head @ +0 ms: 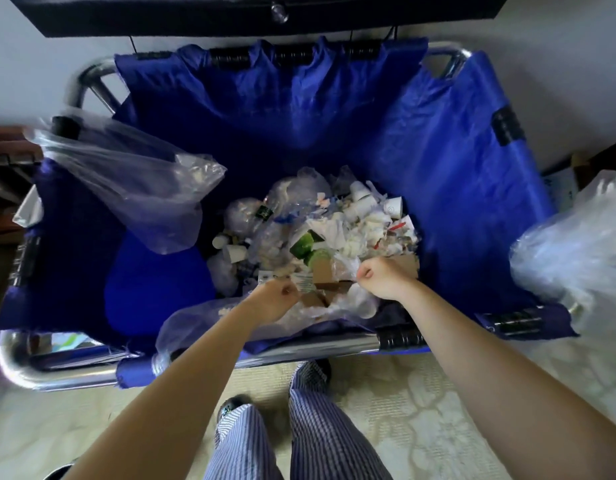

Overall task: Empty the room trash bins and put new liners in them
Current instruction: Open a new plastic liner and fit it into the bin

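Note:
A large blue cart bag [421,140] on a chrome frame [310,348] fills the view. Trash [334,233] lies heaped at its bottom: paper cups, tissues, cardboard and clear plastic. A clear used liner [195,320] lies crumpled over the near rim and into the bag. My left hand [275,301] and my right hand [379,278] are both curled into fists low inside the bag, each gripping a bunched part of that liner above the heap. No trash bin is in view.
Another clear plastic bag [137,188] hangs from the cart's left corner. A bundle of clear plastic [576,244] sits outside the cart at the right. Dark furniture [265,12] stands beyond the cart. I stand on pale patterned carpet [421,410].

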The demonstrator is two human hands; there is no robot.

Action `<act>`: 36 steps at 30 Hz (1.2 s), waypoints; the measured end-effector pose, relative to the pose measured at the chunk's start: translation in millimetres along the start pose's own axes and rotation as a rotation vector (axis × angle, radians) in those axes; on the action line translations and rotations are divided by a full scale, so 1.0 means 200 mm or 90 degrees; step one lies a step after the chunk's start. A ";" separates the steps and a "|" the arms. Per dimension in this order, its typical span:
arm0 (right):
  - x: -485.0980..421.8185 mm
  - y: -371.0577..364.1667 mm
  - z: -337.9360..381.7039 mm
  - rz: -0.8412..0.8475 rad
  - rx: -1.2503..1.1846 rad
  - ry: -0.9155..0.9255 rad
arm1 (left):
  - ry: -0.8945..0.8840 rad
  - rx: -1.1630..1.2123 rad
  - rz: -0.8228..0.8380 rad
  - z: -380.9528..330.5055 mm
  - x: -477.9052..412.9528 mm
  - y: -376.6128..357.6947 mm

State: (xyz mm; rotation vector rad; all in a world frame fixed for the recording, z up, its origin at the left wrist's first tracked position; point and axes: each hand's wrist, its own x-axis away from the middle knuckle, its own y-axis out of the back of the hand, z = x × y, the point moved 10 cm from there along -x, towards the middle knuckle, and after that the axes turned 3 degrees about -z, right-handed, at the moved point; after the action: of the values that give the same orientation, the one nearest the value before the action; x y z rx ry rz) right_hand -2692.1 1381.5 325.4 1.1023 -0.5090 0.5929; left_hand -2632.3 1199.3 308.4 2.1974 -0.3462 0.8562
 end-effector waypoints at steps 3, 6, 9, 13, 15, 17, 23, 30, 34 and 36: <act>0.01 -0.01 0.07 0.002 0.000 0.020 | 0.011 0.001 -0.012 0.04 0.04 0.06; 0.04 -0.01 0.15 -0.008 0.011 0.033 | -0.004 -0.029 -0.022 0.04 0.08 0.11; 0.11 -0.02 0.21 -0.021 0.000 0.039 | -0.049 -0.081 -0.002 0.02 0.14 0.15; 0.24 -0.04 0.31 -0.064 -0.029 0.047 | -0.135 -0.172 -0.001 -0.01 0.26 0.21; 0.31 -0.06 0.37 -0.098 -0.054 0.055 | -0.173 -0.191 -0.033 -0.01 0.33 0.27; 0.40 -0.09 0.44 -0.132 -0.071 0.067 | -0.219 -0.204 -0.045 -0.01 0.41 0.32; 0.72 -0.22 0.66 -0.278 -0.109 0.098 | -0.386 -0.255 -0.017 0.07 0.70 0.37; 1.04 -0.53 0.64 -0.345 -0.165 0.014 | -0.532 -0.289 0.053 0.18 0.99 0.23; 1.21 -0.77 0.46 -0.336 -0.208 -0.070 | -0.547 -0.357 0.138 0.24 1.10 -0.03; 1.31 -0.89 0.36 -0.334 -0.232 -0.108 | -0.553 -0.406 0.184 0.27 1.15 -0.19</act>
State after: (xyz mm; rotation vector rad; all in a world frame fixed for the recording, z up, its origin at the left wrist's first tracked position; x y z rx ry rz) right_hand -2385.5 1305.6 403.6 0.8884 -0.4287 -0.0548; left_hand -2418.5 1190.0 414.5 1.7957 -1.1897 -0.1470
